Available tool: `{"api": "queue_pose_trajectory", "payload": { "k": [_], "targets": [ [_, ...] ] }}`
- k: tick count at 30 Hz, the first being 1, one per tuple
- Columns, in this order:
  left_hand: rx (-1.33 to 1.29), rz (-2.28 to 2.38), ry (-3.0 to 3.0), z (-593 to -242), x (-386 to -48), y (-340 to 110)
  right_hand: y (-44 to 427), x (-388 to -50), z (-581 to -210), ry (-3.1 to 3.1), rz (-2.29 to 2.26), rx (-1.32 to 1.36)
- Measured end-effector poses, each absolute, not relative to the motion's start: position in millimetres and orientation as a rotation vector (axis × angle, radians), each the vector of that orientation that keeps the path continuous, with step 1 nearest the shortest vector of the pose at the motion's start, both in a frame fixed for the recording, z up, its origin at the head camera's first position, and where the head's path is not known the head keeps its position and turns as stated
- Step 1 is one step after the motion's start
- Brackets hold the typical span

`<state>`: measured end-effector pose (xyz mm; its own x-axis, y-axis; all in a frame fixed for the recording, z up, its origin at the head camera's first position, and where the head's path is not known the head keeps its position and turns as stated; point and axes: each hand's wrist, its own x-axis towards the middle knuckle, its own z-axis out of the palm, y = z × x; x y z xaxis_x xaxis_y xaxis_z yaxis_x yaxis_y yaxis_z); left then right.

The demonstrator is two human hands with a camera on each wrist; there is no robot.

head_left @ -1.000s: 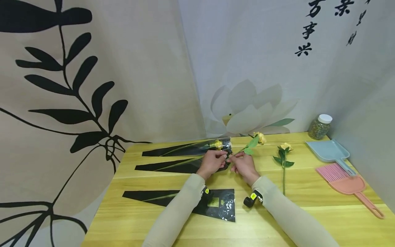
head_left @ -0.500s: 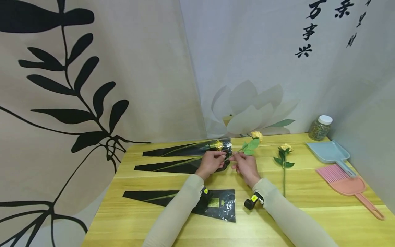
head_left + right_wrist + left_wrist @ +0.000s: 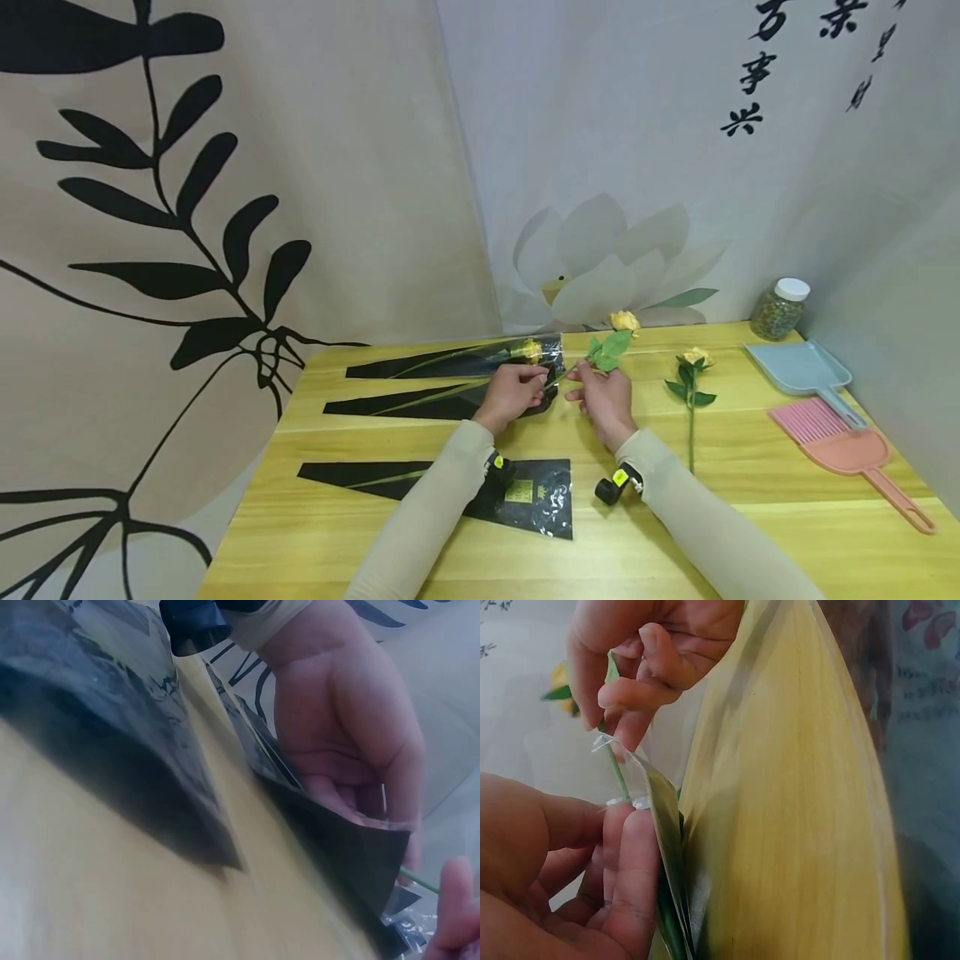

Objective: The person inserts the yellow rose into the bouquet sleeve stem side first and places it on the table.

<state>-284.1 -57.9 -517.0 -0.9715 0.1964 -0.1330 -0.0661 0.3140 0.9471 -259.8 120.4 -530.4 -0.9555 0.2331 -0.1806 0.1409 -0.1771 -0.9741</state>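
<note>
My left hand point(image 3: 513, 396) pinches the mouth of a black-and-clear flower sleeve point(image 3: 408, 404) lying across the table. A yellow artificial rose point(image 3: 624, 322) with green leaves points away to the upper right, the lower part of its stem at the sleeve's mouth. Just below the leaves, my right hand point(image 3: 603, 402) holds the stem between thumb and fingers. In the left wrist view, the green stem point(image 3: 619, 774) runs between both hands, beside the clear film edge. How far the stem reaches inside is hidden by the left fingers. The right wrist view shows the sleeve's dark edge point(image 3: 360, 844).
Behind lies another sleeve point(image 3: 442, 362) with a yellow rose inside; a third sleeve point(image 3: 551, 500) lies in front, partly under the left forearm. To the right are a loose yellow rose point(image 3: 692, 400), a blue dustpan point(image 3: 798, 367), a pink brush point(image 3: 843, 446) and a lidded jar point(image 3: 777, 310).
My right hand has shifted a little right, away from the left hand and closer to the leaves. The rose head has moved slightly left. My left hand stays almost in place at the sleeve mouth.
</note>
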Motion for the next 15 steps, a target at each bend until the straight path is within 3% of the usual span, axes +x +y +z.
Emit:
{"api": "queue_pose_trajectory", "payload": {
  "k": [15],
  "targets": [
    [0.120,1.707,2.362,-514.8,-284.3,-57.1,124.8,-257.9,-527.3,-2.052,2.302,-0.478]
  ]
}}
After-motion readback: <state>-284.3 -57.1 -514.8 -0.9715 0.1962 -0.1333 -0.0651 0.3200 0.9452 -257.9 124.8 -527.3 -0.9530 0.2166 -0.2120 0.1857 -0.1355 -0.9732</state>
